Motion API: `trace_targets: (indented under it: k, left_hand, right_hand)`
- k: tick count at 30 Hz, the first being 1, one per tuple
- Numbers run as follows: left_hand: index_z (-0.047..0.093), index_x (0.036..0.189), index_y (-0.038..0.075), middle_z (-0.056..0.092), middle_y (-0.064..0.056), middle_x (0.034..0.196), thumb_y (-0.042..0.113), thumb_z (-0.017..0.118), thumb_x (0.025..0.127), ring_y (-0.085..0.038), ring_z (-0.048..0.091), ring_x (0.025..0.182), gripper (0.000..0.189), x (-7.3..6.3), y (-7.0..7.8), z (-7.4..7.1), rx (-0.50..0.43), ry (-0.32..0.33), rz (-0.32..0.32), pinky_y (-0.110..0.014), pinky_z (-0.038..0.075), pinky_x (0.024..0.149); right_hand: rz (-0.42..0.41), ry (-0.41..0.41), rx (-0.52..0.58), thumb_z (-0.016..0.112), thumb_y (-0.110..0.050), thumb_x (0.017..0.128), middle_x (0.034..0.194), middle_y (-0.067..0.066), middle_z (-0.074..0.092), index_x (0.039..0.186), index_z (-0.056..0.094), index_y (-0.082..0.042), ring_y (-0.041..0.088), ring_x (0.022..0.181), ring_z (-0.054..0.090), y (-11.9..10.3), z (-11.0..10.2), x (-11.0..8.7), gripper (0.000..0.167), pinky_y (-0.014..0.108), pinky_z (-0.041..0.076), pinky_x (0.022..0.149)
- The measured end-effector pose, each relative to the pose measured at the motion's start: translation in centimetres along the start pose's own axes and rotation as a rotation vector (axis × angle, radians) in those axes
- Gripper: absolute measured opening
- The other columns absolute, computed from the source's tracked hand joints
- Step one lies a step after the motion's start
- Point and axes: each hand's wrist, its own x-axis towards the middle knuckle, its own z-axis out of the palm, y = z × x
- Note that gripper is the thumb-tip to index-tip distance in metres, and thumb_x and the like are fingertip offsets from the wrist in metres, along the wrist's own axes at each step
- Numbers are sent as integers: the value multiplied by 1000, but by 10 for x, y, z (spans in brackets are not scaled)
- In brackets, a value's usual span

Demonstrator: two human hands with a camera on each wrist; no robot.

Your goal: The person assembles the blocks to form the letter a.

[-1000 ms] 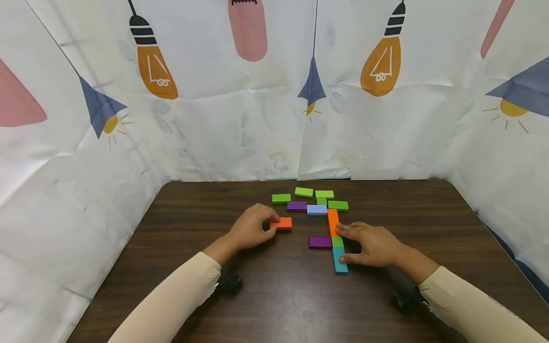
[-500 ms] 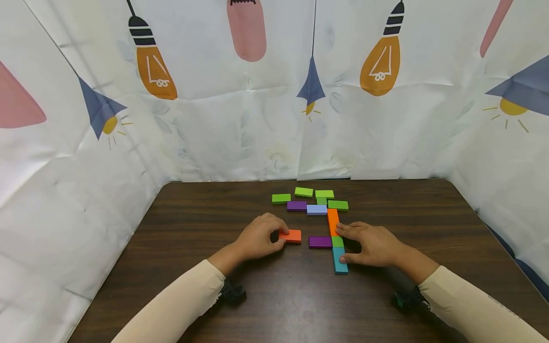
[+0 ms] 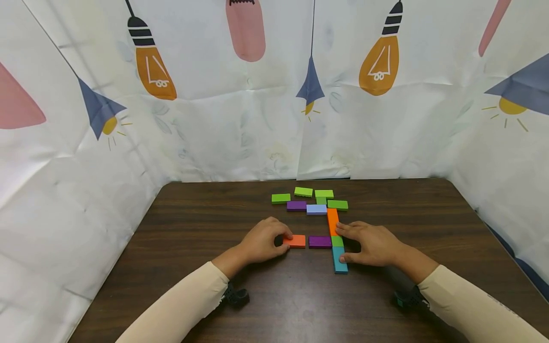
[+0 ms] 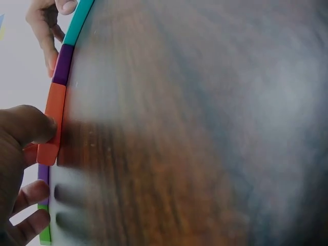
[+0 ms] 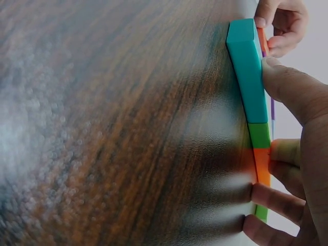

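Observation:
In the head view my left hand pinches a flat orange-red block between thumb and fingers. The block's right end lies close beside the left end of a dark purple block, in line with it. That purple block meets a column made of a teal block, a small green block and a long orange block. My right hand rests on this column, thumb on the teal block and fingertips on the orange one. Its spread fingers and thumb also show in the right wrist view, beside the teal block.
Behind the hands lie a second purple block, a light blue block and several green blocks, among them one at the left and one at the right. The dark wooden table ends at a printed cloth backdrop.
My left hand has carried the orange-red block to the right and toward me, up near the purple block's left end. The right hand has stayed in place on the column.

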Motion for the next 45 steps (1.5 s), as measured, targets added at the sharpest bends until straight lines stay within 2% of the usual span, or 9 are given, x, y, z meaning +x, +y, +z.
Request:
trace_targets:
  k: [7, 21, 27, 31, 37, 45]
  left_hand:
    - [76, 109, 21, 71, 11, 109, 26, 79, 91, -15, 57, 107, 19, 1, 2, 1, -1, -22, -25, -39, 47, 98]
    - [76, 109, 21, 71, 11, 110, 26, 80, 91, -15, 58, 107, 19, 4, 3, 5, 1, -15, -7, -37, 48, 97]
    - [73, 116, 18, 68, 7, 118, 33, 77, 93, -17, 58, 115, 27, 4, 3, 2, -15, -17, -14, -40, 46, 102]
    - [70, 120, 17, 66, 3, 125, 37, 70, 97, -20, 57, 121, 31, 7, -3, -3, 16, 14, -44, -43, 44, 106]
    - [69, 125, 13, 66, -3, 131, 30, 67, 98, -26, 57, 125, 32, 17, -18, -16, 88, 82, -111, -46, 43, 107]
    - [65, 137, 14, 58, -5, 145, 30, 66, 100, -28, 50, 133, 40, 26, -38, -26, 155, 47, -237, -48, 39, 111]
  right_hand:
    - [2, -3, 2, 59, -77, 87, 153, 1, 51, 151, 54, -17, 30, 133, 52, -1, -1, 0, 88, 49, 57, 82]
    - [-6, 10, 7, 56, -79, 87, 153, 0, 52, 152, 53, -17, 29, 132, 53, 2, 2, 0, 90, 44, 57, 77]
    - [-7, 12, 8, 57, -79, 87, 153, 1, 52, 151, 54, -17, 29, 132, 53, 2, 2, 0, 89, 46, 57, 78]
    - [-6, 13, 9, 57, -78, 87, 153, 1, 52, 151, 54, -17, 29, 132, 53, 1, 1, 0, 89, 48, 57, 81]
    - [-4, 16, 9, 58, -78, 87, 153, 1, 51, 151, 54, -17, 29, 132, 53, 1, 1, 0, 89, 47, 57, 79]
    - [-11, 12, 8, 57, -78, 87, 153, 1, 51, 151, 53, -16, 30, 132, 53, 0, 1, 0, 89, 47, 57, 80]
